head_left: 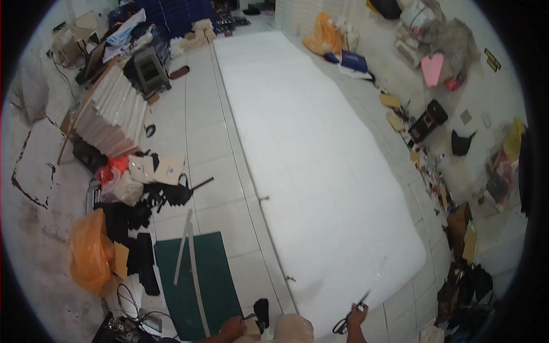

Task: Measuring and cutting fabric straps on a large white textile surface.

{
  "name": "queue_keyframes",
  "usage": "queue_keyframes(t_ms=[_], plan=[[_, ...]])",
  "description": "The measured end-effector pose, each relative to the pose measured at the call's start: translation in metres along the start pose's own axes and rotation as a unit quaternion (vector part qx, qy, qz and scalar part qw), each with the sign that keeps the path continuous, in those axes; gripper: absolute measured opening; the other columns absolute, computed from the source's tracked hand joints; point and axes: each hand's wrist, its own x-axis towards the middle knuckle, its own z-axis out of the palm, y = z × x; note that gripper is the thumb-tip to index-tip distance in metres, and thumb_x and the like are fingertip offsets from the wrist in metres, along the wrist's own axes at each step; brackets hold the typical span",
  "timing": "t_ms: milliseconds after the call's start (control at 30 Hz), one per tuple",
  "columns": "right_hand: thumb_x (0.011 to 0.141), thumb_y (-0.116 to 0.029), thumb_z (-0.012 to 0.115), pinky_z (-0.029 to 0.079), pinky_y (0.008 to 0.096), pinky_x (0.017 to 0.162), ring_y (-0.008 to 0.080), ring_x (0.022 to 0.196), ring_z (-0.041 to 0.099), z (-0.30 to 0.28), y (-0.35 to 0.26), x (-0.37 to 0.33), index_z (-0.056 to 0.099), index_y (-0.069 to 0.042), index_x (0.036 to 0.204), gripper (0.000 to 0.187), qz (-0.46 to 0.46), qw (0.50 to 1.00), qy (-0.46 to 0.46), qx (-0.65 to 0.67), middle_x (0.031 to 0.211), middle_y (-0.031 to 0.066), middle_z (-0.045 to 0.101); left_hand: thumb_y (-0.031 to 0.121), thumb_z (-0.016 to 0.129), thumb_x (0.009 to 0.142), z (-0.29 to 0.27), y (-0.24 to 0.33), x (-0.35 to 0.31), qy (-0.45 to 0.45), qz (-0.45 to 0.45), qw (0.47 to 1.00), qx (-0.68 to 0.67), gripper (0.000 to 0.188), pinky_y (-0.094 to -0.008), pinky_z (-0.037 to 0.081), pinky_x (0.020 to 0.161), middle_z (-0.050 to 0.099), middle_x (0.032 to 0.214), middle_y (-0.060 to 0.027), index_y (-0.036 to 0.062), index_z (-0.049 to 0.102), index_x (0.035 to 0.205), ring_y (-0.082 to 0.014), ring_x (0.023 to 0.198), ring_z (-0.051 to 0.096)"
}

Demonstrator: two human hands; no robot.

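My right hand (358, 315) is closed around a pair of black-handled scissors (365, 296), blades pointing up and away over the near end of a long white sheet (320, 154). That sheet lies spread over the floor and runs far back from me. My left hand (233, 328) is low beside my knee, at the right edge of a dark green mat (214, 268); its fingers are too unclear to read. Two narrow grey strips lie on the mat: a short straight strip (182, 254) and a longer strip (196, 280).
Left of the mat are an orange plastic bag (91, 251) and black pieces. Farther back, a stack of white panels (117, 111) leans by a grey crate (151, 71). Cluttered small items line the right wall, with a black case (428, 121). Cables (128, 303) lie near left.
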Motion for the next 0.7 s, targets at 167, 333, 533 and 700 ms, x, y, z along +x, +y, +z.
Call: queue_keyframes(t_ms=[167,333,533,700], plan=[[0.090,-0.022,0.064,0.045,0.0332,0.072,0.0176,0.085,0.047,-0.014,-0.089,-0.023,0.052,-0.005,0.115,0.033,-0.046,0.992,0.107,0.044,0.097,0.0074,0.053,0.031,0.046,0.094,-0.148,-0.005,0.042,0.207,0.019,0.972,-0.108,0.036,-0.0472,0.047,0.085,0.062,0.104,-0.0235,0.0013,0.061,0.106,-0.0394,0.100,0.060],[0.086,-0.011,0.068,0.044,0.0234,0.051,0.0153,0.059,0.056,0.034,-0.076,0.020,0.068,-0.002,0.109,0.025,0.118,0.992,-0.017,0.043,0.075,0.0075,0.064,0.030,0.053,0.088,-0.307,-0.069,0.063,0.348,-0.121,0.919,-0.140,0.034,-0.0475,0.049,0.081,0.064,0.097,-0.0213,0.0002,0.063,0.101,-0.0395,0.095,0.062],[0.080,-0.021,0.072,0.049,0.0323,0.065,0.0179,0.073,0.059,0.285,-0.263,0.099,0.059,0.006,0.110,0.043,-0.036,0.998,-0.007,-0.052,0.086,0.0121,0.064,0.020,0.055,0.082,-0.358,-0.178,0.083,0.287,-0.202,0.919,0.180,0.022,-0.0466,0.052,0.067,0.068,0.084,-0.0179,0.0062,0.070,0.075,-0.0352,0.075,0.066],[0.077,-0.021,0.078,0.040,0.0280,0.052,0.0086,0.061,0.049,0.494,-0.559,0.097,0.067,0.000,0.101,0.033,-0.104,0.950,-0.264,-0.131,0.069,0.0003,0.057,0.020,0.055,0.082,-0.426,-0.183,0.141,0.302,-0.143,0.922,0.197,0.019,-0.0472,0.052,0.069,0.068,0.085,-0.0174,0.0094,0.070,0.086,-0.0350,0.075,0.066]])
